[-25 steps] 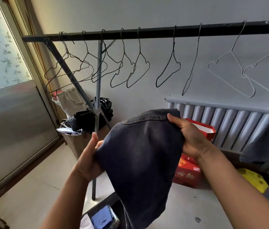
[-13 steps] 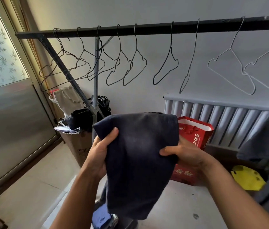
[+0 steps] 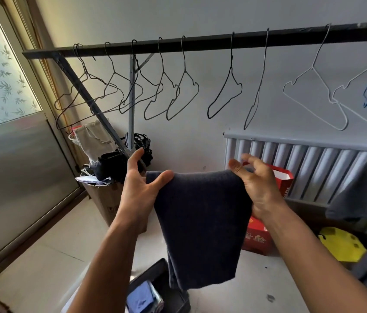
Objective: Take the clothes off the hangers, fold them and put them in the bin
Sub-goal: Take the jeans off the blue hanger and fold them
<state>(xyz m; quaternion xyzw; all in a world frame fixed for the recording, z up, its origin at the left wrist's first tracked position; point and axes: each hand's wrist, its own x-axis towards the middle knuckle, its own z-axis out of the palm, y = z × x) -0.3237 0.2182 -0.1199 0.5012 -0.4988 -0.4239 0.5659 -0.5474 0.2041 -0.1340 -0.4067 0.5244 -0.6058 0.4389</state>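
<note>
A folded dark grey-blue garment hangs in front of me, held at its top fold by both hands. My left hand pinches the left corner with its thumb over the cloth and fingers spread upward. At the right corner my right hand grips it, fingers loosely curled behind. Above, a black rail carries several bare wire hangers. Below the garment stands a dark bin with a blue folded cloth inside. A grey garment hangs at the right edge.
A radiator lines the wall behind. Red boxes and a yellow object sit on the floor to the right. A cardboard box with black items stands by the rack's leg. A sliding door is on the left.
The garment has been folded shorter and lifted. Both hands shifted up to its top corners, and their fingers have spread. My view has tilted down, showing more of the bin.
</note>
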